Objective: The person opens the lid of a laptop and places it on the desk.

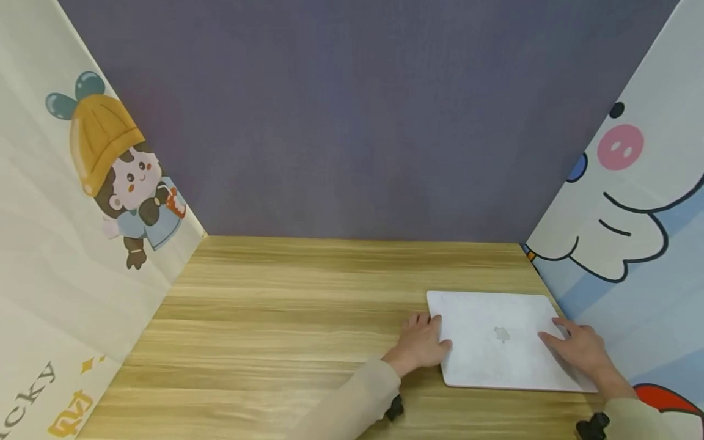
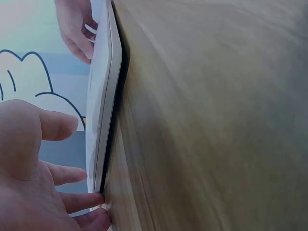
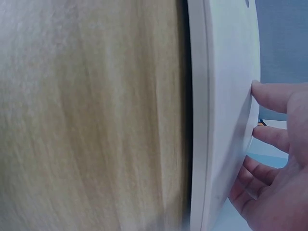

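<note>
A closed silver laptop [image 1: 484,348] with an apple logo on its lid lies flat on the wooden table at the right. At its left edge is my left hand [image 1: 420,343], thumb over the lid; in the left wrist view the fingers [image 2: 72,174] are spread, with lower fingertips by the laptop's edge. By the right edge, my right hand [image 1: 583,349] has its thumb and index finger over the lid. From the right wrist view, the other fingers of that hand [image 3: 284,192] bend loosely beside the laptop's far edge. Whether they reach underneath is hidden.
The wooden table [image 1: 264,330] extends to the left of the laptop. A dark grey panel [image 1: 352,122] stands at the back. Printed cloth walls bound both sides, and the right one [image 1: 621,244] comes close to the laptop and right hand.
</note>
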Demonstrator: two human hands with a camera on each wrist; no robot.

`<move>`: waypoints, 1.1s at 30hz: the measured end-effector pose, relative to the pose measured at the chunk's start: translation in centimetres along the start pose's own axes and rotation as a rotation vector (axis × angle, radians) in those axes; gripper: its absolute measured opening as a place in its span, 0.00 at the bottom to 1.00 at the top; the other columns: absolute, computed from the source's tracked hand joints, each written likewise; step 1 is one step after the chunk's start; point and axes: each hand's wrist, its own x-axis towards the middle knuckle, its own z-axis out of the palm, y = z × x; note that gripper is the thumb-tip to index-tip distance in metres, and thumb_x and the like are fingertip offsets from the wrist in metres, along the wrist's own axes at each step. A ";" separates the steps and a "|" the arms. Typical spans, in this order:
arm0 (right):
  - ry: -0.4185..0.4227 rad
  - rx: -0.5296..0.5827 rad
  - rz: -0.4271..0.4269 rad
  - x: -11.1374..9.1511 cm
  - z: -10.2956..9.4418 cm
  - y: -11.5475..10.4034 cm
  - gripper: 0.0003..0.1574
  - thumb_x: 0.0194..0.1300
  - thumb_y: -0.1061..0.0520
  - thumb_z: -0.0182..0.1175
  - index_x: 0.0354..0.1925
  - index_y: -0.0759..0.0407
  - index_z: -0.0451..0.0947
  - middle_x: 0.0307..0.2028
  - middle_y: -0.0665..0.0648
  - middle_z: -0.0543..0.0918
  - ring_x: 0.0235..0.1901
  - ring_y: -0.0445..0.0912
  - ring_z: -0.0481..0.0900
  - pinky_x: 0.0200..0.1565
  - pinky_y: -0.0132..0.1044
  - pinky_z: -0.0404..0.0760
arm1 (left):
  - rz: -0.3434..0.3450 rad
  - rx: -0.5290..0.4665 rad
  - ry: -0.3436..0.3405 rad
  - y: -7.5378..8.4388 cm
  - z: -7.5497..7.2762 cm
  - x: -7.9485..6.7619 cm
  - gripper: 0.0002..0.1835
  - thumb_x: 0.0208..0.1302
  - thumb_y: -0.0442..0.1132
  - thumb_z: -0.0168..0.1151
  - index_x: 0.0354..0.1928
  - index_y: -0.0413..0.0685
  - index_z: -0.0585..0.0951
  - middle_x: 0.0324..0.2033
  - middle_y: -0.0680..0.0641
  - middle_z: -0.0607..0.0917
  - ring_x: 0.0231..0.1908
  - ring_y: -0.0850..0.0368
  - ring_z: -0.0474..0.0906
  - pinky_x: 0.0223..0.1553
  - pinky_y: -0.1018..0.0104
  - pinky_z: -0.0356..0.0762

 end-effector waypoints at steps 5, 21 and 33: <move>0.004 -0.006 0.005 0.0 0.0 -0.4 0.53 0.70 0.33 0.55 0.65 0.81 0.60 0.53 0.92 0.62 0.52 0.81 0.64 0.53 0.72 0.71 | -0.028 0.043 -0.026 0.4 0.3 0.0 0.33 0.73 0.61 0.52 0.73 0.53 0.68 0.70 0.48 0.68 0.71 0.51 0.59 0.72 0.55 0.59; 0.000 0.074 0.080 0.0 0.2 -0.7 0.54 0.66 0.35 0.61 0.65 0.81 0.62 0.62 0.90 0.60 0.60 0.81 0.62 0.57 0.70 0.71 | -0.017 0.080 0.025 1.2 0.8 -0.1 0.39 0.67 0.61 0.61 0.73 0.45 0.70 0.69 0.44 0.69 0.69 0.53 0.59 0.71 0.65 0.58; -0.008 0.178 0.104 -0.1 0.2 -0.2 0.54 0.67 0.36 0.63 0.65 0.82 0.62 0.65 0.88 0.58 0.62 0.80 0.61 0.59 0.68 0.70 | -0.109 -0.102 0.087 2.0 1.2 0.1 0.36 0.62 0.50 0.69 0.70 0.47 0.74 0.65 0.44 0.71 0.63 0.53 0.64 0.66 0.67 0.63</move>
